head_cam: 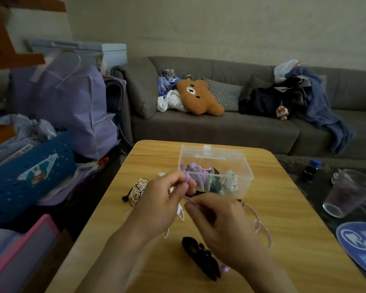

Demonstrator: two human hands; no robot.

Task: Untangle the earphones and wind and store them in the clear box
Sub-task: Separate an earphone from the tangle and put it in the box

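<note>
Above the wooden table (283, 197), my left hand (161, 204) pinches a purple earbud between its fingertips. My right hand (218, 225) pinches the thin purple cord (262, 229) just below it; the rest of that cord loops over the table to the right. A tangle of black and white earphones (136, 190) lies left of my left hand. The clear box (217, 166) stands open behind my hands and holds several wound earphones, purple, black-green and white. A white cord hangs under my left hand, partly hidden.
A black fuzzy hair tie (201, 256) lies at the near side of the table. A plastic cup (347, 193), a dark bottle (312, 168) and a blue round mat (361, 244) are on the glass surface to the right. Bags stand left, a sofa behind.
</note>
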